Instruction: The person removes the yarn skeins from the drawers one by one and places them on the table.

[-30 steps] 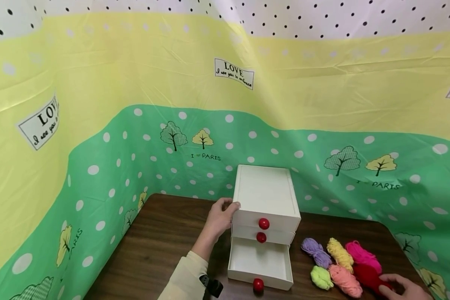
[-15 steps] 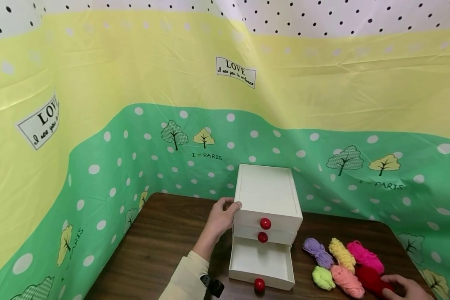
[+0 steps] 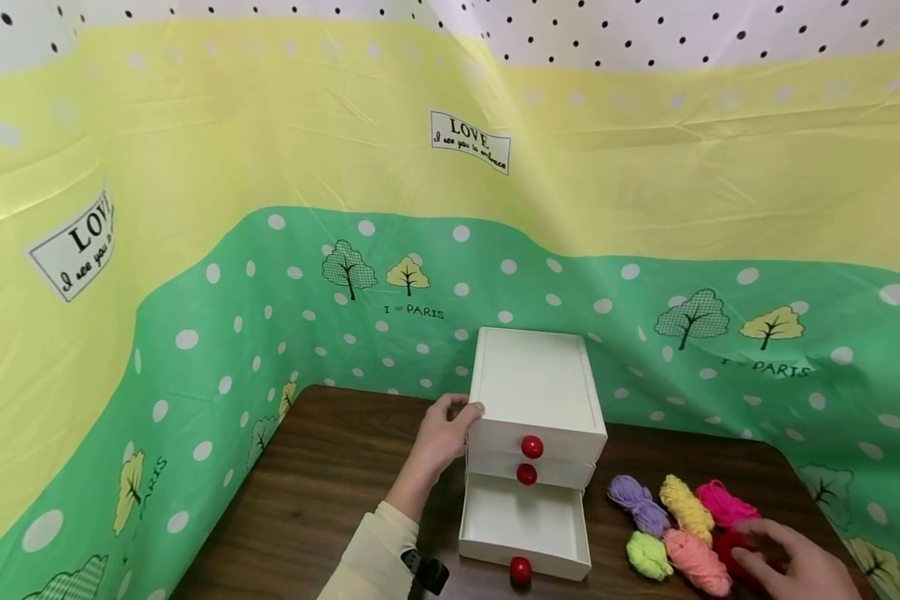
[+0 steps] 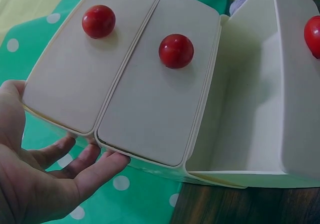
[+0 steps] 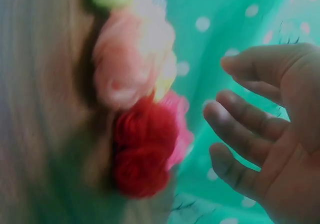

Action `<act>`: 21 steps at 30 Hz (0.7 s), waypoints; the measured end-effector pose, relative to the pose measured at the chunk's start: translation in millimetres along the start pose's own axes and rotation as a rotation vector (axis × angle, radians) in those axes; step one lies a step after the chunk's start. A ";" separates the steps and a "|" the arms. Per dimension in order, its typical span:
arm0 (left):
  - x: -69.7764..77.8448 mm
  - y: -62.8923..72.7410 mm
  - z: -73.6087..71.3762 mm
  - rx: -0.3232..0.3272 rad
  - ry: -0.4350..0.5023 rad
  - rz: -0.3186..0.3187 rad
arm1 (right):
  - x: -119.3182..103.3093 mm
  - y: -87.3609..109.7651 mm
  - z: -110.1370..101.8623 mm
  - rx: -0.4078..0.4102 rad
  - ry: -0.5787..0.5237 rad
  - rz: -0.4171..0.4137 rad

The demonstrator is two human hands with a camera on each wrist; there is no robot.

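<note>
A white drawer cabinet (image 3: 536, 375) with red knobs stands on the table. Its bottom drawer (image 3: 525, 521) is pulled out, with nothing visible inside; the two drawers above are closed. My left hand (image 3: 442, 437) grips the cabinet's upper left corner, thumb over the top edge and fingers against the side (image 4: 55, 179). To the right, my right hand (image 3: 798, 562) hovers by a red yarn bundle (image 5: 145, 149), partly covering it in the head view. In the right wrist view its fingers are loosely spread, apart from the yarn, holding nothing.
Beside the red yarn lie purple (image 3: 637, 504), yellow (image 3: 686, 506), pink (image 3: 723, 502), coral (image 3: 697, 562) and lime green (image 3: 648, 556) yarn bundles. Behind the dark wooden table (image 3: 330, 467) hangs a patterned curtain (image 3: 390, 358). The lower drawer's red knob (image 3: 521, 570) sticks out toward the front.
My right hand has risen and shifted slightly left and away from the table, over the red yarn. The left hand keeps its place on the cabinet; the drawers have not moved.
</note>
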State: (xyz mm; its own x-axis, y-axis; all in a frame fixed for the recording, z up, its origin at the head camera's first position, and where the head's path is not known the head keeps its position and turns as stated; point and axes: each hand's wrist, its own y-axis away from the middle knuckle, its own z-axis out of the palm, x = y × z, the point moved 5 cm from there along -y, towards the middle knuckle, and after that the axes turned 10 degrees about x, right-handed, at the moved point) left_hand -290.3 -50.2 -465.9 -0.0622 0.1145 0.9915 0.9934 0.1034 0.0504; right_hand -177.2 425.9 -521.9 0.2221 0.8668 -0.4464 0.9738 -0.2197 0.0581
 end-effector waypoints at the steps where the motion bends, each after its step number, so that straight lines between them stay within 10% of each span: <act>1: 0.2 0.2 -0.2 0.001 0.003 -0.001 | -7.8 1.9 -1.1 0.004 0.005 -0.004; 12: 0.4 -0.3 1.6 0.009 0.006 0.000 | -75.3 21.0 -6.9 0.188 -0.090 -0.223; 21: -0.3 1.7 1.5 0.012 -0.004 0.004 | -105.1 30.8 9.3 0.069 -0.223 -0.297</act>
State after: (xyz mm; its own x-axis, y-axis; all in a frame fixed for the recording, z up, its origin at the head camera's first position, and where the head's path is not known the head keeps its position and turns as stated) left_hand -288.7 -48.5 -466.3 -0.0588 0.1189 0.9912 0.9924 0.1144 0.0452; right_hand -171.0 323.9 -481.4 -0.0929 0.7803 -0.6185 0.9871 -0.0091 -0.1599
